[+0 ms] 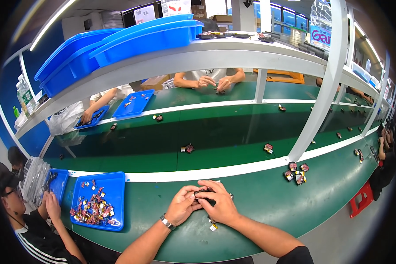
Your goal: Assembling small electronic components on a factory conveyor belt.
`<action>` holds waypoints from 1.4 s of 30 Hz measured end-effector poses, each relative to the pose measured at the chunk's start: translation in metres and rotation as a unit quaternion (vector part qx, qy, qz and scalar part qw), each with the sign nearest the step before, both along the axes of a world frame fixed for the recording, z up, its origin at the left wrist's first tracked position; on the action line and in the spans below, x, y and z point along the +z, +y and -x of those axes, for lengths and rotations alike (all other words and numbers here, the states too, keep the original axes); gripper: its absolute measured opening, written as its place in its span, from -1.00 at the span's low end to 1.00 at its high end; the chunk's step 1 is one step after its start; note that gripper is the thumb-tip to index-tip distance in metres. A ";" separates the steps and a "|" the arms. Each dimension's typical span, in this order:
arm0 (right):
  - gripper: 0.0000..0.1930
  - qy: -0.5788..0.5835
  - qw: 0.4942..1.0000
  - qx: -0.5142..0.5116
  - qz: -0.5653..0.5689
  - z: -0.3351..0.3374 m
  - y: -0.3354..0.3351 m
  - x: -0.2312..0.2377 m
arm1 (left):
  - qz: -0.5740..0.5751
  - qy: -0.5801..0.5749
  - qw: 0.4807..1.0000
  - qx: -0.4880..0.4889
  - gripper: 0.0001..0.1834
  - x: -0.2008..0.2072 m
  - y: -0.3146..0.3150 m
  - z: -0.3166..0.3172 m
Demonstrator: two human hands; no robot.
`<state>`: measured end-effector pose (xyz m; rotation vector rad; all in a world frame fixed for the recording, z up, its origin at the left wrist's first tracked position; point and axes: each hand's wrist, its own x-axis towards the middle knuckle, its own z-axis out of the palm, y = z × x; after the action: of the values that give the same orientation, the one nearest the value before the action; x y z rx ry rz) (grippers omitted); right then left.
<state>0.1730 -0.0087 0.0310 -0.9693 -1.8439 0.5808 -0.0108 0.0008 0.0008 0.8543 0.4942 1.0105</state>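
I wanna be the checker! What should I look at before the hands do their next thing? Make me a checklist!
1. Both hands on the piece: ok. The left hand and right hand meet around a small dark piece.
2. Piece easy to see: not ok. The hands cover most of it.
3. Its underside looks fine: cannot tell. It's hidden.
4. Bench clear by the right hand: not ok. A little yellow-and-white piece lies on the green bench just below it.
5. Pile inside its blue tray: ok. The jumbled pile stays within the rim.
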 end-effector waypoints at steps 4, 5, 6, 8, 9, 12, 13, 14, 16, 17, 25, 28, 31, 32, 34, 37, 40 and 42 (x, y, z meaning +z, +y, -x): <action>-0.78 0.020 1.000 -0.003 0.009 0.003 0.001 0.001 | 0.002 -0.015 1.000 0.010 -0.75 0.004 -0.001 -0.003; -0.78 0.024 1.000 0.002 0.003 0.005 0.001 0.001 | -0.002 -0.023 1.000 0.021 -0.74 0.006 -0.003 -0.005; -0.78 0.028 1.000 0.007 -0.004 0.006 0.002 0.002 | 0.000 -0.023 0.999 0.023 -0.74 0.004 -0.003 -0.004; -0.77 0.016 1.000 0.014 -0.008 0.003 0.004 0.004 | -0.008 -0.030 0.999 0.023 -0.73 0.003 -0.003 -0.006; -0.76 0.006 1.000 0.020 -0.014 0.002 0.003 0.005 | -0.008 -0.031 0.999 0.022 -0.73 0.003 -0.004 -0.006; -0.75 0.004 0.999 0.029 -0.044 0.006 0.002 0.008 | 0.006 0.004 0.999 0.040 -0.73 0.004 -0.001 -0.001; -0.75 0.003 0.998 0.029 -0.047 0.006 0.001 0.009 | 0.006 -0.001 0.999 0.037 -0.71 0.003 -0.001 0.000; -0.73 0.007 0.999 0.003 -0.051 0.006 0.000 0.009 | 0.006 -0.007 0.999 0.033 -0.70 0.002 0.000 0.001; -0.71 0.011 0.998 -0.023 -0.057 0.002 0.002 0.011 | 0.009 -0.008 0.999 0.033 -0.70 0.002 0.000 0.002; -0.71 -0.024 0.995 -0.007 -0.099 -0.002 0.005 0.012 | 0.014 -0.009 0.999 0.033 -0.70 0.001 -0.001 0.002; -0.80 -0.088 0.976 0.013 -0.199 -0.012 0.014 0.014 | 0.034 0.020 0.999 0.031 -0.71 0.006 -0.002 -0.001; -0.82 -0.089 0.981 0.001 -0.175 -0.012 0.014 0.012 | 0.032 0.016 0.999 0.028 -0.70 0.010 -0.002 -0.002; -0.81 -0.081 0.985 -0.002 -0.155 -0.013 0.014 0.011 | 0.037 0.015 0.999 0.019 -0.70 0.010 -0.002 -0.003; -0.81 -0.081 0.985 -0.002 -0.155 -0.013 0.014 0.011 | 0.029 0.024 0.999 0.022 -0.70 0.013 -0.003 -0.004; -0.82 -0.082 0.986 -0.007 -0.144 -0.012 0.014 0.011 | 0.021 0.033 0.999 0.025 -0.71 0.012 -0.004 -0.005; -0.84 -0.082 0.987 -0.010 -0.137 -0.010 0.010 0.011 | 0.001 0.093 0.994 0.056 -0.73 0.008 -0.003 -0.006; -0.85 -0.054 0.990 -0.017 -0.127 -0.008 0.012 0.008 | -0.012 0.136 0.986 0.093 -0.75 0.010 -0.005 -0.010; -0.86 -0.027 0.998 -0.001 -0.049 -0.007 0.007 0.010 | -0.015 0.178 0.976 0.126 -0.79 0.012 -0.006 -0.013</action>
<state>0.1802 -0.0013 0.0411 -0.9283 -1.9006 0.4620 0.0026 -0.0052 0.0131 1.0230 0.9128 1.1012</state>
